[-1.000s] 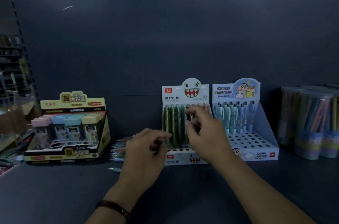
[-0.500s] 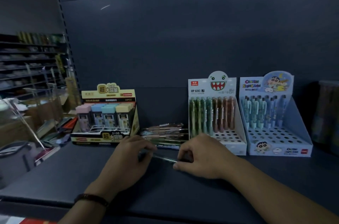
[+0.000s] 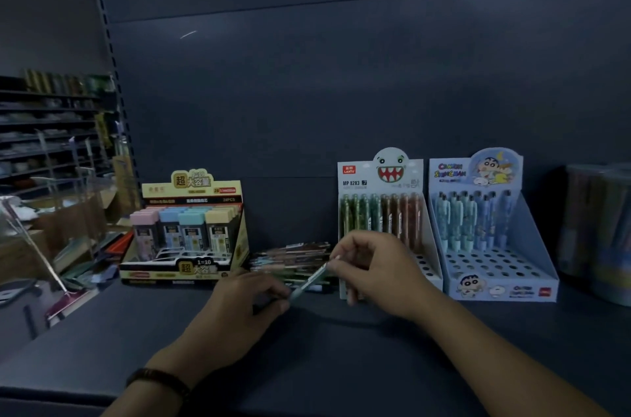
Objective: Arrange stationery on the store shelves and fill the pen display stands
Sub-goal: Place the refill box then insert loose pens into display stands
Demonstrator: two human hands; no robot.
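A pale green pen (image 3: 309, 280) slants up to the right between my hands. My left hand (image 3: 244, 309) holds its lower end and my right hand (image 3: 374, 271) pinches its upper end with thumb and forefinger. Behind them a pile of loose pens (image 3: 293, 261) lies flat on the dark shelf (image 3: 341, 365). The white monster-face display stand (image 3: 386, 177) holds a back row of green and brown pens, with open holes in front, partly hidden by my right hand. To its right stands the blue cartoon display stand (image 3: 491, 259), with blue pens at the back.
A yellow box of lead cases (image 3: 191, 232) stands on the left of the shelf. Clear tubs of pencils (image 3: 597, 228) stand at the far right. Beyond the shelf's left edge are other store shelves and boxes (image 3: 51, 150).
Both hands dropped from the monster stand to the shelf, took one pen from beside the pile, and now lift it with its right end raised. My view has shifted left.
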